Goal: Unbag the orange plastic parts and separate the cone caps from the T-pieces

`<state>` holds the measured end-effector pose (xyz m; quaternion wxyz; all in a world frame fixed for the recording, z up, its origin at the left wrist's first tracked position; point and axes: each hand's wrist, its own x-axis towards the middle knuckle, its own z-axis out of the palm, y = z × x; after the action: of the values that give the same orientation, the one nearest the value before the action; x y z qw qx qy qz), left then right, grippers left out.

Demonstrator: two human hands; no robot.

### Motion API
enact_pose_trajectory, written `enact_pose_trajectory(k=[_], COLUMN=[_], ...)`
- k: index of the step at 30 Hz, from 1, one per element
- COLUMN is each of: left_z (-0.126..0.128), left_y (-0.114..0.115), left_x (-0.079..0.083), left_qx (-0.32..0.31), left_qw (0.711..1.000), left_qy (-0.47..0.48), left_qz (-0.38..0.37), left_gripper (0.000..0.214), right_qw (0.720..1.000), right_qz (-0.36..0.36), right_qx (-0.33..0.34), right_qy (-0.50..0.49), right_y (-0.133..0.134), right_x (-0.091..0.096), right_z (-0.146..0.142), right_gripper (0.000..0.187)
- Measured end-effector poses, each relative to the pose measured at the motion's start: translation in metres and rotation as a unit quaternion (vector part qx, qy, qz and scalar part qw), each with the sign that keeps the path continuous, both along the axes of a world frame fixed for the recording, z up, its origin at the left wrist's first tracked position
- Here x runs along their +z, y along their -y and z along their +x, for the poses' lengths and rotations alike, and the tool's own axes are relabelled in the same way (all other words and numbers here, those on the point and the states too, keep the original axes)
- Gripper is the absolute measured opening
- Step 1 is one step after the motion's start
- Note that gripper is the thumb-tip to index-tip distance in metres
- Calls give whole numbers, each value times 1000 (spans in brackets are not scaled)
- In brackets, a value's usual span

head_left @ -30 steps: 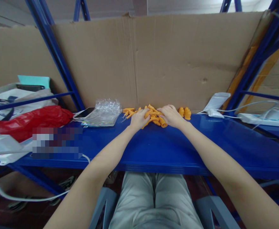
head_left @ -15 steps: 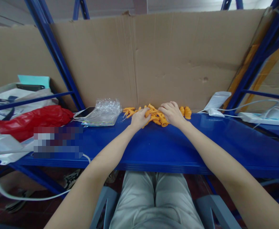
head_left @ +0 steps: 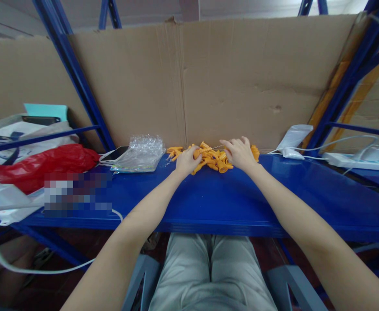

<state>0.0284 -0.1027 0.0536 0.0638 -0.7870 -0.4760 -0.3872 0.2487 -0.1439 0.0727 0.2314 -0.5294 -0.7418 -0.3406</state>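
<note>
A heap of small orange plastic parts, some with a flared round end, lies on the blue tabletop against the cardboard. My left hand is closed at the heap's left side, its thumb and fingers around an orange plastic part. Over the right side of the heap hovers my right hand, fingers apart and nothing visible in them. Partly behind it stand larger orange pieces. Thin metal springs lie by the heap's left end.
Left of the heap are a clear plastic bag and a phone. A red plastic bag and a white power strip with cables sit farther left. Another power strip lies at right. Cardboard and blue posts bound the back.
My right hand has lifted off the heap and shifted right, its fingers spreading. More orange parts show between the hands. My left hand stays nearly in place.
</note>
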Motion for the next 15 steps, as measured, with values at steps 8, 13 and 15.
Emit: enact_pose_trajectory(k=[8,13,15], left_z=[-2,-2,-2], left_y=[0,3,3], left_x=[0,3,2], left_qx=[-7,-9,-12], left_qw=[1000,1000,1000], left_qy=[10,10,9], left_qz=[2,-11,-10], left_gripper=[29,30,30], right_qw=[989,960,944], right_qz=[-34,-87,-121], right_qx=[-101,-195,-233], right_qy=[-105,-179,-198], right_y=[-3,-2,-2], right_x=[13,21,22], right_z=[15,36,46], right_gripper=[24,28,29])
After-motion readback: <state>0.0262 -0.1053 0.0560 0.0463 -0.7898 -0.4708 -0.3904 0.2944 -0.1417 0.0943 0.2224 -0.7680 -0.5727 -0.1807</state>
